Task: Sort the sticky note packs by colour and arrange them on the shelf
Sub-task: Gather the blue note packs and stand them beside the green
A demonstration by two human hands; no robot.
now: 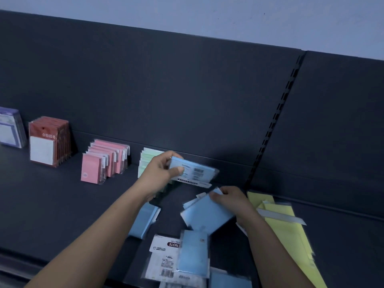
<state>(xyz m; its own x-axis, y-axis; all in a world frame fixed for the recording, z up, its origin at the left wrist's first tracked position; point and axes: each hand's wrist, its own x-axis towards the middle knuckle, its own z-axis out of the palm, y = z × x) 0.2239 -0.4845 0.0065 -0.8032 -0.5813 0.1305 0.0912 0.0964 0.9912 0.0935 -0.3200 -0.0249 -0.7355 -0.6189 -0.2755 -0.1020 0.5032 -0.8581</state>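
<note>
Blue pack point(194, 170) up in the air, just in front of the green row point(146, 163) and above the dark shelf point(52, 204). That shelf carries standing rows running leftward: green, then the pink row point(104, 161), red packs point(48, 140), and purple packs point(10, 127) at the far edge. Nearer us, loose ones lie flat: a loose blue pack point(145, 219), a front blue pack point(193, 252) overlapping a white-backed pack point(161, 259), and yellow packs point(286, 227) fanned out on the right.

The left hand point(162, 171) pinches the raised pack's left end, thumb on the near face, fingers curled behind. The right hand point(230, 199), low over the shelf, curls its fingers round the upper corner of a second blue pack point(207, 215), which sits tilted; whether another lies under it is hard to tell.

The raised pack shows its back: barcode, small print, a white header strip along the lower edge, clear wrapper.
</note>
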